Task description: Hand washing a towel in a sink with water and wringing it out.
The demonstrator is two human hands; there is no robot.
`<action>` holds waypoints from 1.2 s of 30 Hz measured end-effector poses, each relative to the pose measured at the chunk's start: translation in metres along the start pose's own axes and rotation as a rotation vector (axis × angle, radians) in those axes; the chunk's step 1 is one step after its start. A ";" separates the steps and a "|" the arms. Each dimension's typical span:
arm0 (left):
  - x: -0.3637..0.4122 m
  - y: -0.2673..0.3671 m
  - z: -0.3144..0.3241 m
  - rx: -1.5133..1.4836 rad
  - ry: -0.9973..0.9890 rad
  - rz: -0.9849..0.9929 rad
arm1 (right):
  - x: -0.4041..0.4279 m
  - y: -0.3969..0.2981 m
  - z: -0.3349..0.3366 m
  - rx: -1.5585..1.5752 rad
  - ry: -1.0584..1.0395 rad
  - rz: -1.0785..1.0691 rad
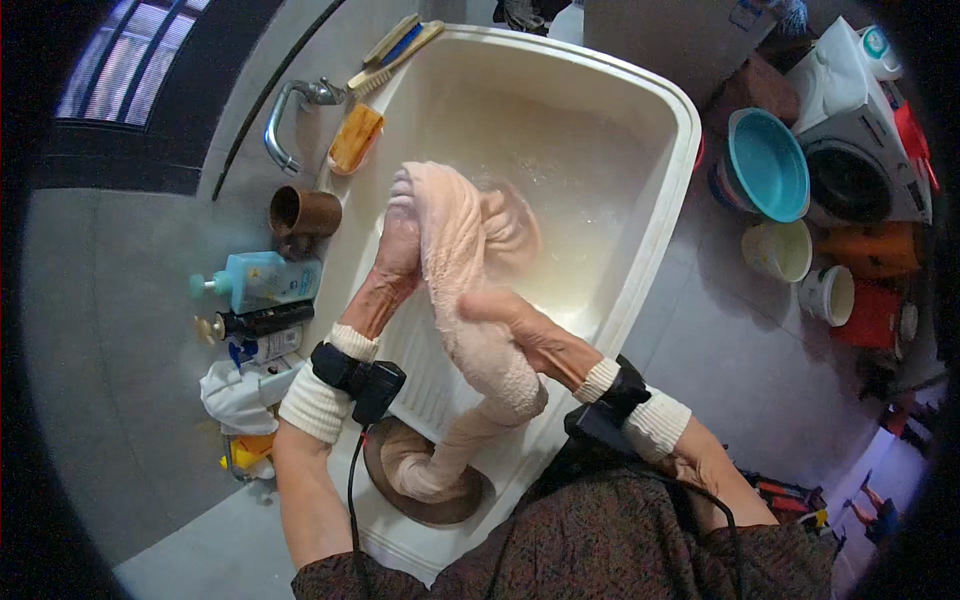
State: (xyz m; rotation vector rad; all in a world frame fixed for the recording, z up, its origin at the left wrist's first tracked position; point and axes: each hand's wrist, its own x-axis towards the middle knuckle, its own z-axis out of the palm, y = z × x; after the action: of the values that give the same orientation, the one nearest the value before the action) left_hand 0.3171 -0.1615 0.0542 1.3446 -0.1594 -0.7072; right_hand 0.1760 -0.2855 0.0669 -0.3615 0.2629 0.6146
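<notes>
A long, wet, pinkish towel (457, 247) is twisted into a thick rope over a white laundry sink (660, 247). Its far end lies in the cloudy water, and its near end trails into a round brown basin (382, 495) at the sink's near side. My left hand (401, 240) grips the upper fold of the towel, fingers wrapped over it. Lower down, my right hand (517, 322) is around the towel's middle, slightly blurred, its thumb lying across the cloth. Beneath the towel, the ribbed washboard part (412, 390) of the sink shows.
Along the sink's left edge are brushes (397, 49), a soap bar (356, 139), a brown cup (306, 212), a blue pump bottle (270, 281) and a black bottle (266, 321). A chrome faucet (281, 127) juts from the wall. Buckets (776, 251) and a blue basin (769, 165) stand right.
</notes>
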 end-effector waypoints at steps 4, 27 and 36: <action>0.005 -0.013 -0.030 1.039 -0.026 0.291 | 0.025 0.007 0.009 -0.430 0.080 -0.187; -0.101 -0.041 0.004 0.003 0.120 -0.172 | 0.014 0.028 -0.012 0.377 -0.183 0.157; -0.012 0.007 0.020 -0.511 0.004 -0.122 | -0.003 0.032 0.001 0.487 -0.472 0.038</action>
State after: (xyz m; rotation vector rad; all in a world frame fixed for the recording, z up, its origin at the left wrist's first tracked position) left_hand 0.3000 -0.1710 0.0690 0.8707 0.1040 -0.7840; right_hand 0.1543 -0.2627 0.0609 0.2599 -0.0384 0.6330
